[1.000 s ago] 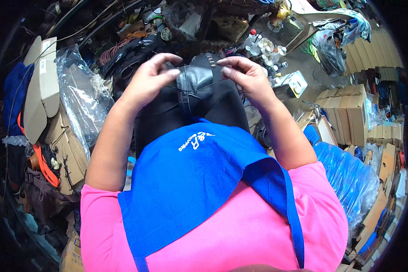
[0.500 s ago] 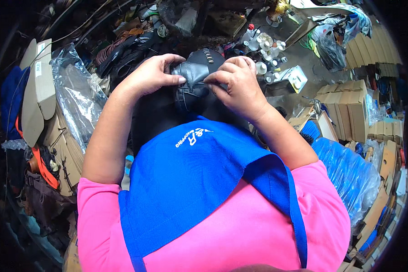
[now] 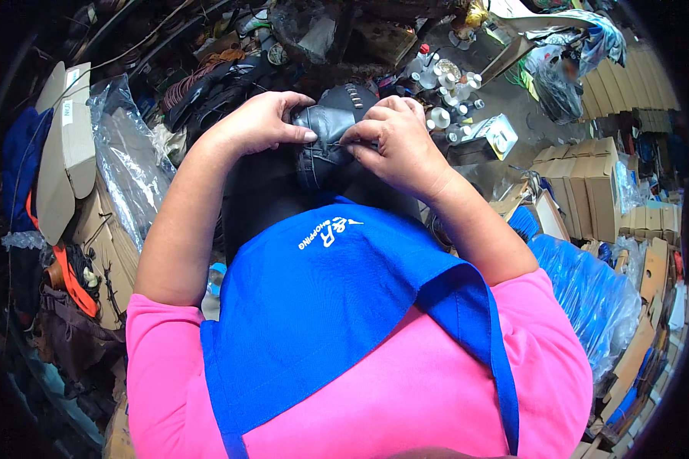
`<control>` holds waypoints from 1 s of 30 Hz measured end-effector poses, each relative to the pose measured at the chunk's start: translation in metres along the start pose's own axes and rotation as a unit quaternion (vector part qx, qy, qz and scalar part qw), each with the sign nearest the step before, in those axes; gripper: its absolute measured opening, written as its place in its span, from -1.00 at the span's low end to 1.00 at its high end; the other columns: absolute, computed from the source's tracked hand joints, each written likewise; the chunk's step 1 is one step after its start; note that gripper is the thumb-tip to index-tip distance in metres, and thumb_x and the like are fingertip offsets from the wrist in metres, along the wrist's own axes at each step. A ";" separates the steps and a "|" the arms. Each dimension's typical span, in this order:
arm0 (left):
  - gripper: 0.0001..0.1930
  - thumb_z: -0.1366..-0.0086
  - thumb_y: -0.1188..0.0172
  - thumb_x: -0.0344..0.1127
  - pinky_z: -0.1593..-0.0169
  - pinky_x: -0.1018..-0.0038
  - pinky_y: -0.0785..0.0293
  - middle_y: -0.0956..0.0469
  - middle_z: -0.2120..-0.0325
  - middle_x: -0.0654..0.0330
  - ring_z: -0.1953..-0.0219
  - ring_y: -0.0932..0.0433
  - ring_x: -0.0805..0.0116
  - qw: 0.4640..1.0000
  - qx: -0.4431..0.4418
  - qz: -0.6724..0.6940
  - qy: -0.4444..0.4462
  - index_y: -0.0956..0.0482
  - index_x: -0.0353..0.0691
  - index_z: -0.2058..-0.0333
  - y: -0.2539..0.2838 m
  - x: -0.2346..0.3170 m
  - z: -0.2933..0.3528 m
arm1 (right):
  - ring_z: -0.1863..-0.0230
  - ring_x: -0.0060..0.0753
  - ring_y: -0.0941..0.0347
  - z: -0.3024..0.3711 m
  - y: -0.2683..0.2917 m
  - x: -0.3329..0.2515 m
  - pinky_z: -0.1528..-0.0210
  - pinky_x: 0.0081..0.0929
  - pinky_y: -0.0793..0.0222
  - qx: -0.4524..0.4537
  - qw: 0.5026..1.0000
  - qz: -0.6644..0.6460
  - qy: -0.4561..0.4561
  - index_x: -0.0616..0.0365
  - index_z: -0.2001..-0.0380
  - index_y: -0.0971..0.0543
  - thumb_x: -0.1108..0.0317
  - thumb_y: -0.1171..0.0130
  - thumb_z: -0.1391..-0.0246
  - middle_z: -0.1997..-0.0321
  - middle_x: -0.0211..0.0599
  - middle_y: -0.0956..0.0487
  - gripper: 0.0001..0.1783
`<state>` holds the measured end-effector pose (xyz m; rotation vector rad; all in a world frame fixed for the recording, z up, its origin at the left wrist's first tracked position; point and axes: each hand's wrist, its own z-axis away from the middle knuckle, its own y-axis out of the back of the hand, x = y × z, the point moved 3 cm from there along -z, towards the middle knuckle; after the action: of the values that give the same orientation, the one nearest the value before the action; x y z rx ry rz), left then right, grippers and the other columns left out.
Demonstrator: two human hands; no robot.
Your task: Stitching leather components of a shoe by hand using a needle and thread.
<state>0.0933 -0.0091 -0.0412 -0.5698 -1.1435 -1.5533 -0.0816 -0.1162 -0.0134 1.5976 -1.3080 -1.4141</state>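
Note:
A black leather shoe (image 3: 325, 120) rests over my lap, with a row of small light loops or eyelets at its far end. My left hand (image 3: 272, 126) grips its left side, thumb on top and fingers curled round the far edge. On the right side, my right hand (image 3: 390, 134) is closed in a pinch close against the leather, by a seam. Whatever sits between those fingertips is too small to make out. The shoe's underside and far end are partly hidden. A blue apron (image 3: 321, 283) covers my front, just below the shoe.
White bottles (image 3: 444, 84) crowd the floor ahead to the right, beside a box with a pale top (image 3: 497, 136). Cardboard boxes (image 3: 582, 183) and blue plastic-wrapped material (image 3: 582, 291) lie at the right. Clear plastic (image 3: 130, 161) and cardboard pieces (image 3: 69, 153) stand at the left.
My right hand has shifted slightly left and down along the shoe, its fingers still pinched. The left hand keeps its hold almost unmoved.

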 end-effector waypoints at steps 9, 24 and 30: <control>-0.43 0.17 -0.47 -0.35 0.13 0.50 -0.41 -0.58 0.34 0.15 0.27 -0.50 0.42 0.995 0.053 -0.053 -0.065 -0.50 -0.31 0.11 -0.002 0.002 -0.009 | 0.13 -0.34 -0.36 0.007 -0.031 0.031 -0.01 -0.36 -0.20 -0.064 0.976 -0.186 -0.097 -0.05 0.34 -0.66 0.34 -0.24 0.07 0.35 -0.44 -0.55 -0.84; -0.65 -0.04 -0.22 -0.49 0.36 0.54 -0.33 -0.34 0.42 0.26 0.49 -0.30 0.54 0.949 0.252 -0.061 -0.181 -0.50 -0.22 0.12 -0.012 -0.022 0.003 | 0.25 -0.42 -0.38 0.004 -0.035 0.015 0.07 -0.40 -0.18 0.013 0.986 -0.162 -0.046 -0.06 0.40 -0.64 0.27 -0.31 0.13 0.46 -0.53 -0.53 -0.85; -0.58 -0.06 -0.10 -0.64 0.24 0.51 -0.43 -0.42 0.42 0.19 0.44 -0.45 0.40 0.950 0.236 -0.082 -0.189 -0.55 -0.15 0.08 -0.010 0.006 0.050 | 0.12 -0.35 -0.32 0.011 -0.038 0.028 -0.03 -0.28 -0.04 -0.035 0.982 -0.180 -0.049 -0.33 0.27 -0.64 0.23 -0.22 0.04 0.34 -0.54 -0.51 -0.79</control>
<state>0.0723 0.0319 -0.0191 -0.4628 -1.8309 -1.2649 -0.0841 -0.1290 -0.0600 1.7986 -1.0429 -1.7544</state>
